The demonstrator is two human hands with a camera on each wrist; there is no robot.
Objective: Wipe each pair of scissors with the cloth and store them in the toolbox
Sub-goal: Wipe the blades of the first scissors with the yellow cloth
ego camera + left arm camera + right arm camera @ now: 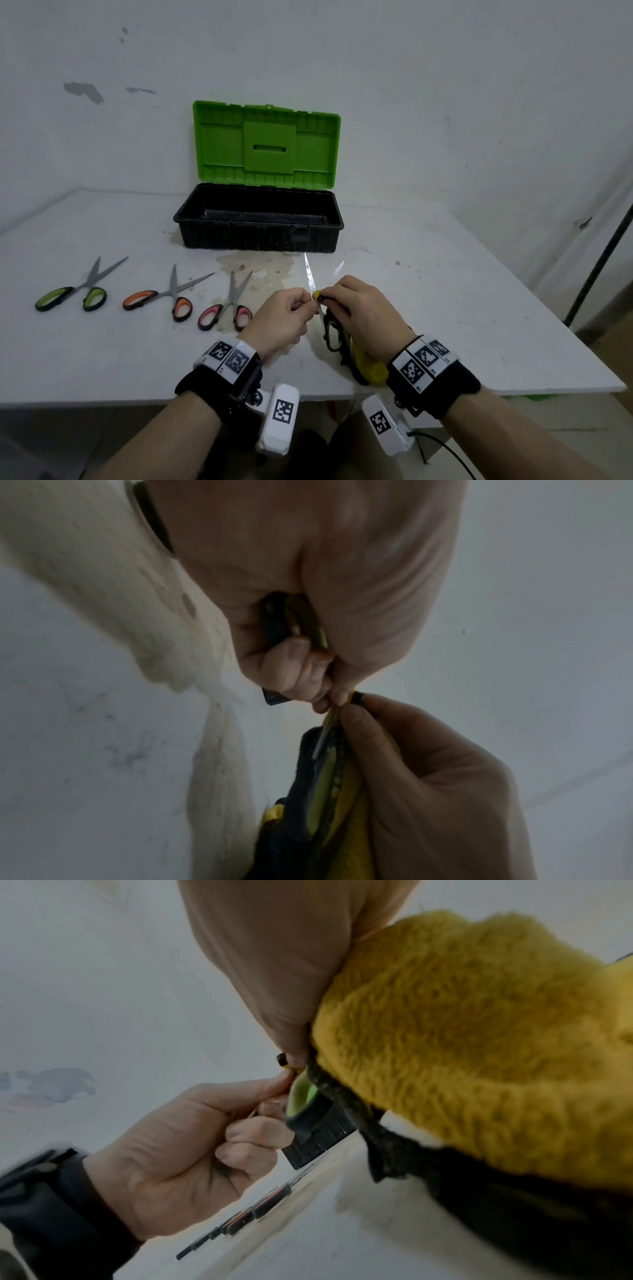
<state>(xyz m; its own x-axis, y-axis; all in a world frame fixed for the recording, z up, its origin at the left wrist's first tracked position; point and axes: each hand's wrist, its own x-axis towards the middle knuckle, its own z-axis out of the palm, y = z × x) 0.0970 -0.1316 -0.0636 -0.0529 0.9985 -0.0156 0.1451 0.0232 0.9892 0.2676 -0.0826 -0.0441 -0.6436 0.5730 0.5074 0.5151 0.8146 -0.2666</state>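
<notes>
While I hold the open scissors point(317, 291) just in front of the toolbox point(258, 222), my left hand point(282, 317) pinches near the pivot and my right hand point(359, 308) clamps the yellow cloth point(366, 366) against a blade, so each grip is closed on something. The blades stand apart with their points toward the toolbox. I judge the main risk is a thin metal edge slicing through the cloth into my fingers if I drag the wrong way, or the smooth steel slipping from so light a pinch. The cloth is thick and fuzzy with a dark border; the blades look speckled and shiny, and the handles are black loops with green lining. Three more pairs, the green scissors point(73, 296), orange scissors point(161, 299) and pink scissors point(226, 310), lie on the white worktop point(479, 308) left of the toolbox, whose green lid point(265, 144) stands upright and ribbed.
</notes>
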